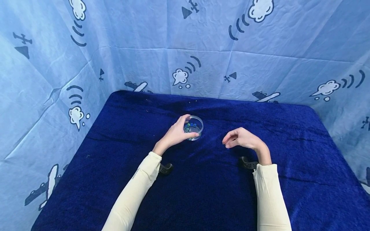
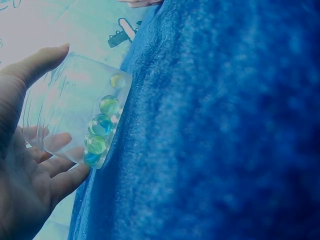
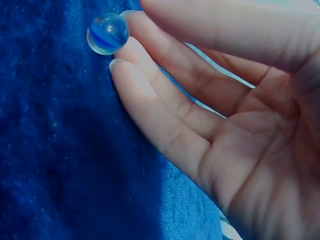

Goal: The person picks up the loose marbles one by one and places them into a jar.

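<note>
My left hand point(image 1: 175, 132) grips a clear round plastic jar point(image 2: 80, 95), thumb on one side and fingers on the other. The jar's mouth faces up in the head view, and its base is close over the blue cloth. Several green and blue glass marbles point(image 2: 102, 124) lie at its bottom. To the right, my right hand point(image 1: 244, 139) is low over the cloth with loosely bent fingers. In the right wrist view a clear marble with a blue swirl point(image 3: 107, 33) is right at its fingertips, and the thumb does not close round it.
A dark blue velvety cloth point(image 1: 202, 192) covers the table. Light blue curtains point(image 1: 138, 29) with cloud and plane prints hang behind and at the sides. Black wrist-worn mounts point(image 1: 247, 163) stick out by both cream sleeves point(image 1: 271, 195).
</note>
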Available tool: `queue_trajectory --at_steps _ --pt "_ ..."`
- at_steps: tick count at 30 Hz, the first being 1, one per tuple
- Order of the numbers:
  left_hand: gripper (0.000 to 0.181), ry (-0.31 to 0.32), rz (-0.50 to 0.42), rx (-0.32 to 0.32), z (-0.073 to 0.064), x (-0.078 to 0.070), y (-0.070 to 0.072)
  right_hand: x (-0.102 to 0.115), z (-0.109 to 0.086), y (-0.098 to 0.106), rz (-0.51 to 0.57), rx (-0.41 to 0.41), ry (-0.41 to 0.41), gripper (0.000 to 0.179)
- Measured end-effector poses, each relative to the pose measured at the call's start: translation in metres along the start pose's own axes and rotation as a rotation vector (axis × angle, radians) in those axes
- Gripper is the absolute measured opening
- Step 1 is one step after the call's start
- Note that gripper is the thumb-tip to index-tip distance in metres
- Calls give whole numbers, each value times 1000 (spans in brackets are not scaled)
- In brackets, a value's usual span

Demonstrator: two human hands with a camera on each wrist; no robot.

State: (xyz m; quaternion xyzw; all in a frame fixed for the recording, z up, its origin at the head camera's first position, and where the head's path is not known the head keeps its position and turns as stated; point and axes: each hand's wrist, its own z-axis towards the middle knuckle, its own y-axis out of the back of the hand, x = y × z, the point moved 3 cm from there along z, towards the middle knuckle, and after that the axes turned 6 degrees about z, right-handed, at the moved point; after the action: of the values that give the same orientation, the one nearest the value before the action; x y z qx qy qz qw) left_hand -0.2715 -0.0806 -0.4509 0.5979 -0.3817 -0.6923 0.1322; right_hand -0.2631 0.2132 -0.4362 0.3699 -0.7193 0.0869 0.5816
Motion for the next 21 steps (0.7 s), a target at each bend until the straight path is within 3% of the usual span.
queue_trajectory --at_steps 21 --pt "93 -2 -10 0 0 1 -1 -4 0 -1 -45 81 52 19"
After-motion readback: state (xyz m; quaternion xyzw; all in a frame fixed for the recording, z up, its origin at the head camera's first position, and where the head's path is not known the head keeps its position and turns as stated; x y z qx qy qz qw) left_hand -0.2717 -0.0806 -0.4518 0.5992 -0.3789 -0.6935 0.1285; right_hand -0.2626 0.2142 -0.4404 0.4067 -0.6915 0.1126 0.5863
